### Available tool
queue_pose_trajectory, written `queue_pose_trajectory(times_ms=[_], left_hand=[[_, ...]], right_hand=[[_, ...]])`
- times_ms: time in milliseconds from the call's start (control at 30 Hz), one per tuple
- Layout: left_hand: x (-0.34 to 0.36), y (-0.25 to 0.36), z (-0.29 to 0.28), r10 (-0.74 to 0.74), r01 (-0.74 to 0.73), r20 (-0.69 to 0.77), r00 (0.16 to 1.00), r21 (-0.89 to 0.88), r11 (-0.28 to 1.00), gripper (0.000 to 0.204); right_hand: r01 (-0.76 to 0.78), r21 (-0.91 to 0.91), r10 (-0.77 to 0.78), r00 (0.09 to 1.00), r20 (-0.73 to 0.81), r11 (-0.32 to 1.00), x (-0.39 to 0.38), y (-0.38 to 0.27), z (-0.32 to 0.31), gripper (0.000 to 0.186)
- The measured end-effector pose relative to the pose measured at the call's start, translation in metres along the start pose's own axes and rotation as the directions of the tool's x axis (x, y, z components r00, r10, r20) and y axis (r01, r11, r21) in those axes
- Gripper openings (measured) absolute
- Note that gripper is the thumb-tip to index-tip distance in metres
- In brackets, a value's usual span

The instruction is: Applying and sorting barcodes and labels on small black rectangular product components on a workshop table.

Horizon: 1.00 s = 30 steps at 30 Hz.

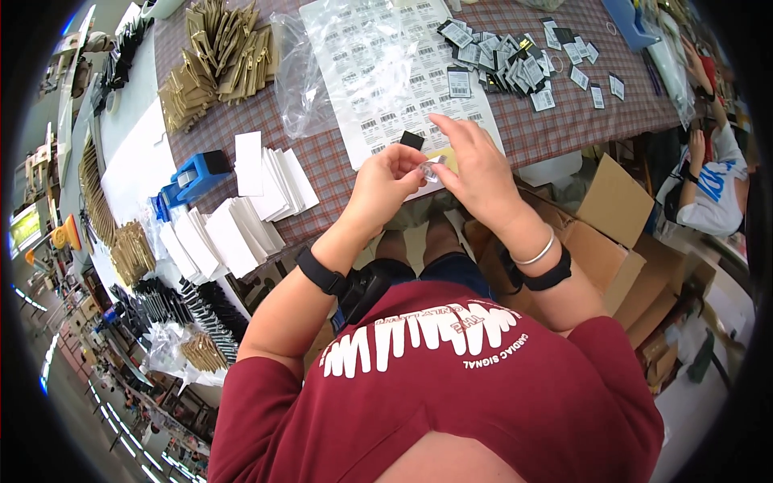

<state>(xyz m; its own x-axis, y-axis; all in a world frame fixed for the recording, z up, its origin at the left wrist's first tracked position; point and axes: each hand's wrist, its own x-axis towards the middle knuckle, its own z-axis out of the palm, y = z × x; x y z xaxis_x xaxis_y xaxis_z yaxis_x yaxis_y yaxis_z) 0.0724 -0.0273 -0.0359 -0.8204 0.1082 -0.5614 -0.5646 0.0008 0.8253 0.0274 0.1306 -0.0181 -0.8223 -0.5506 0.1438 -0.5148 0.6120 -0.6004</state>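
My left hand (386,181) pinches a small clear plastic piece (431,167) above the front edge of the label sheet (362,88). My right hand (475,173) is open, index and middle fingers raised and apart from the thumb, which is at the clear piece. Just behind my hands lies a small black square (411,140), and a pale yellow paper (447,153) shows under them. Past the sheet's right side is a loose pile of small labelled black-and-white tags (515,68).
Gold zip pieces (217,56), clear plastic (294,80), white cards (229,229) and a blue tape dispenser (193,177) lie on the checked cloth (555,125). Cardboard boxes (612,201) stand below right. Another person (717,177) is at far right, dark bundles (161,298) at left.
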Motion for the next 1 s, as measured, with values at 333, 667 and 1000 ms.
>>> queue_pose_trajectory(times_ms=[333,667,1000], left_hand=[[-0.02,-0.005,-0.019,-0.237,0.253,0.091,0.967,-0.239,0.938,0.018],[-0.02,-0.024,-0.022,-0.106,0.025,-0.192,0.976,-0.385,0.923,0.016],[-0.015,-0.022,-0.038,-0.006,-0.054,-0.354,0.935,-0.159,0.986,0.01]], right_hand=[[-0.437,0.562,0.247,0.89,0.384,0.702,-0.002,-0.001,0.019,0.011],[-0.56,0.692,0.433,0.819,0.377,0.456,-0.009,-0.01,0.041,0.023],[-0.116,-0.014,0.115,0.991,-0.062,0.993,-0.024,-0.012,0.05,0.027]])
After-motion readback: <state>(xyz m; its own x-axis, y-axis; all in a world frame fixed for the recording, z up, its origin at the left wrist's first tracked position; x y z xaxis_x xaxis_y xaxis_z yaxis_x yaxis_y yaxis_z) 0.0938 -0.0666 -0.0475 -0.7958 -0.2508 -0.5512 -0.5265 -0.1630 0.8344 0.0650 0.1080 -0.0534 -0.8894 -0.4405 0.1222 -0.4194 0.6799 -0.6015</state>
